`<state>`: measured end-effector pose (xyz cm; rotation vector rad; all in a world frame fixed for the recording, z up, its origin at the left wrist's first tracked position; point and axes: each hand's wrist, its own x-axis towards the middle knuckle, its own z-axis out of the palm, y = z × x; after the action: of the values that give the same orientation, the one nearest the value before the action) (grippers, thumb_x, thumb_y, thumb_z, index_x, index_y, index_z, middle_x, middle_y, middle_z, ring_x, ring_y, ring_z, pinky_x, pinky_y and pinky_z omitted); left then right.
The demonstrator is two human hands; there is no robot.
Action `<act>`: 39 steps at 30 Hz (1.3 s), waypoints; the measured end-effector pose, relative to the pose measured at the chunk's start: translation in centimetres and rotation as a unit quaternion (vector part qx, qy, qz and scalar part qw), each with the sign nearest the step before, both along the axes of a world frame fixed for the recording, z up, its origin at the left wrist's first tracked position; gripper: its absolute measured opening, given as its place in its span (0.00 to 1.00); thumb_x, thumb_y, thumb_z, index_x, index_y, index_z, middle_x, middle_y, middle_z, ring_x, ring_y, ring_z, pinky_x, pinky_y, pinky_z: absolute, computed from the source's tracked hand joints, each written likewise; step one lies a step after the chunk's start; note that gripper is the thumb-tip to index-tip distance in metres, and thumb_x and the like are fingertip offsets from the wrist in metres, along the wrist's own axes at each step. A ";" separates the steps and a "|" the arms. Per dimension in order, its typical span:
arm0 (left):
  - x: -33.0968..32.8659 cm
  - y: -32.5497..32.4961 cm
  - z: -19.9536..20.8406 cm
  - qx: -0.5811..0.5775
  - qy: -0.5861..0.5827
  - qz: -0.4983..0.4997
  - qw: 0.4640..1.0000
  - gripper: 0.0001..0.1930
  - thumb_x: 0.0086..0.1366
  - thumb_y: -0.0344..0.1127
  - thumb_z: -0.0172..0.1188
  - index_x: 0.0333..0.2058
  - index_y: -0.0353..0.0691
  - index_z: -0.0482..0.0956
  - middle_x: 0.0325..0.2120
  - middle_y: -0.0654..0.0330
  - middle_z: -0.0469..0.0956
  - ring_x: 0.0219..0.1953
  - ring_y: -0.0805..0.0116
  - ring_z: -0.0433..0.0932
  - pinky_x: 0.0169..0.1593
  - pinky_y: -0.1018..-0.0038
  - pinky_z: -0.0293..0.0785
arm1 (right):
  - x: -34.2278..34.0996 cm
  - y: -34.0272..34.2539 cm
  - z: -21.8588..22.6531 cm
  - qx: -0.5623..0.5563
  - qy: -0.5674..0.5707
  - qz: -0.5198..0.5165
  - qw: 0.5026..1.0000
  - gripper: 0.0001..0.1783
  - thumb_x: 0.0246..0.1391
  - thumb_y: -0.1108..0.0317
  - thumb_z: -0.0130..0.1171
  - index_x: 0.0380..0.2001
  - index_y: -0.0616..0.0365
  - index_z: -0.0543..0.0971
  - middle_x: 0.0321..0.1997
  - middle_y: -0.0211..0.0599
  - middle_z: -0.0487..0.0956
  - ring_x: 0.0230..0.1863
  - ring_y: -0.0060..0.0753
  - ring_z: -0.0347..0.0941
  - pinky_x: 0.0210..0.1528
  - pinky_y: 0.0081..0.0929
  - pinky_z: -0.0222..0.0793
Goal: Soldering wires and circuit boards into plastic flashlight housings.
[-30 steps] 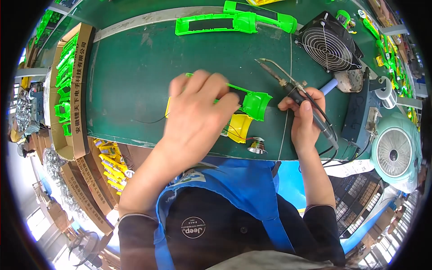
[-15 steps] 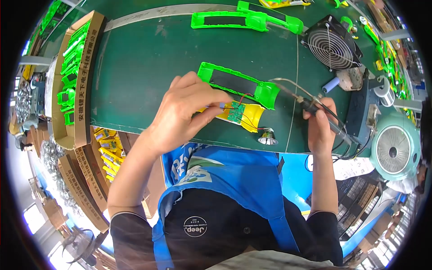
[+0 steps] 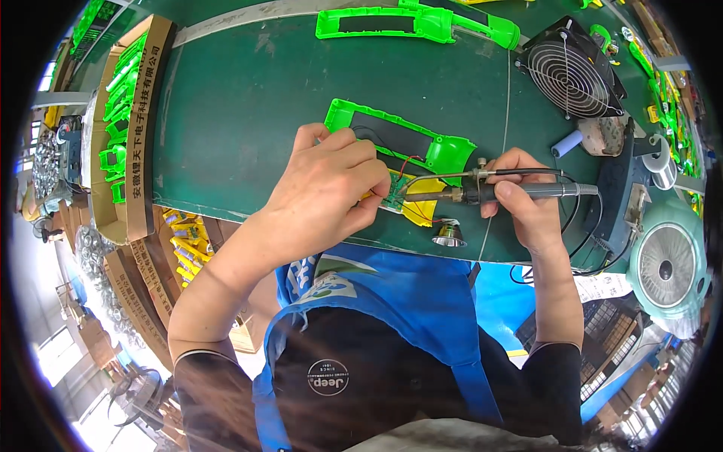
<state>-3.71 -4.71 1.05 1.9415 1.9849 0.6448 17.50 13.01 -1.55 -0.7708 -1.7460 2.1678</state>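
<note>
A: Where's the board (image 3: 397, 193)?
B: In the yellow shell (image 3: 423, 211), near the tabletop's (image 3: 226, 113) front edge. Iron (image 3: 547, 190) tip is right at it; contact, can't tell.
A: Hands?
B: Right hand (image 3: 527, 197) grips the iron, thumb opposing fingers. Left hand (image 3: 331, 181) has thumb and fingers curled together at the board's left end. Can't tell if it pinches anything; contact point hidden.
A: What's around, what's in the way?
B: Green frame (image 3: 452, 154) just beyond the shell, red wire between. Reflector (image 3: 449, 235) just on the near side, below the iron. Cable (image 3: 600, 215) loops behind the right hand. Cylinder (image 3: 567, 143), black fan (image 3: 570, 75) and dark box (image 3: 611, 207) stand farther right. Round green fan (image 3: 666, 267) is at far right.
A: Any print?
B: Dark characters along the carton's (image 3: 143, 128) side. Pale lettering on the apron (image 3: 392, 301), round pale emblem on the shirt (image 3: 376, 377).
A: Edges, room?
B: Front edge runs close below the reflector. Widest bare green stretch lies between carton and left hand; another lies beyond the frame, up to the green housings (image 3: 433, 30). Right side is tighter.
</note>
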 end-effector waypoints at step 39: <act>-5.1 4.4 0.4 -0.056 0.017 -0.053 0.997 0.13 0.44 0.30 0.67 0.29 0.43 0.73 0.33 0.61 0.69 0.42 0.59 0.69 0.48 0.65 0.60 | -3.5 1.6 0.4 0.270 0.126 -0.099 0.949 0.19 0.62 0.56 0.50 0.46 0.58 0.61 0.33 0.46 0.79 0.40 0.37 0.76 0.47 0.33 0.68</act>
<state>-8.77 -0.36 1.46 1.9870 1.8806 0.4674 13.99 14.58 -1.11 -0.4742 -1.8955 1.4721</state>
